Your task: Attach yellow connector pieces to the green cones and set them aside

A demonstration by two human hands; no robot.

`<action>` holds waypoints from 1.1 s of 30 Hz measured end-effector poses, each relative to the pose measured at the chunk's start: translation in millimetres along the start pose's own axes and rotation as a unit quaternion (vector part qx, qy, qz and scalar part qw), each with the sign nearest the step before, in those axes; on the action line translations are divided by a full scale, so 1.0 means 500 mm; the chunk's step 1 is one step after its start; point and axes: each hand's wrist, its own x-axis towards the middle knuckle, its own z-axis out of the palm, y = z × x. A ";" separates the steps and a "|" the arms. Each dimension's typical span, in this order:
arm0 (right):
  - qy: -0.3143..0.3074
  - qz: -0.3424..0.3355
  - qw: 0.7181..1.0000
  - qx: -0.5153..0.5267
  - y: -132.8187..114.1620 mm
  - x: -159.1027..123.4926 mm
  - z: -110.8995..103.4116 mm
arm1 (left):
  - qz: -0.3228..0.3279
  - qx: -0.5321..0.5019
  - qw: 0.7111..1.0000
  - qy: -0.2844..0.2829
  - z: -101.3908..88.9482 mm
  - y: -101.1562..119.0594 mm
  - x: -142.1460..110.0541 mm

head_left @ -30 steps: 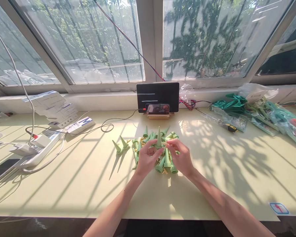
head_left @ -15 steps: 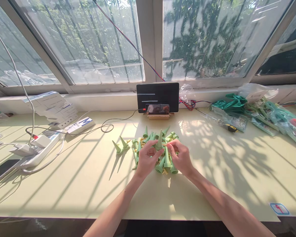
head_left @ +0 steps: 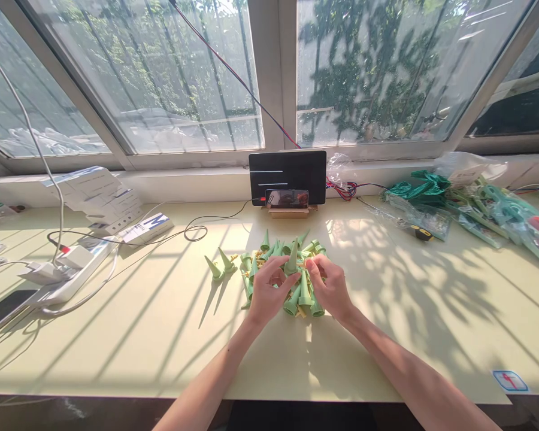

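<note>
Between the thumb and fingers of my left hand (head_left: 269, 287) a green plastic cone spike (head_left: 292, 261) points upward. My right hand (head_left: 330, 286) is pinched close beside its base, at a small yellowish piece (head_left: 303, 264) that is mostly covered by my fingertips. A pile of similar green cones (head_left: 304, 293), mixed with small yellow parts, lies under and around both hands. To the left of the pile, two cones (head_left: 220, 266) stand upright on the table, each with a small yellow piece at its base.
A black tablet (head_left: 287, 170) with a phone (head_left: 287, 199) in front stands at the back. Left are white boxes (head_left: 146, 228), a power strip (head_left: 78, 272) and cables. Plastic bags (head_left: 516, 221) and a black-yellow tool (head_left: 421, 233) lie on the right.
The held cone and my right fingertips have shifted very slightly to the right. The pile and the two standing cones look unchanged.
</note>
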 end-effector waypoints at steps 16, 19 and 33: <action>0.000 0.028 1.000 0.014 0.003 0.001 0.001 | 0.051 0.053 0.997 -0.018 0.000 0.001 -0.002; -0.009 0.092 0.993 0.069 0.002 0.001 0.003 | 0.057 0.063 0.996 -0.025 0.001 0.004 -0.003; -0.013 0.055 0.998 0.012 -0.020 0.005 -0.010 | -0.074 0.012 0.997 0.002 0.003 0.014 -0.004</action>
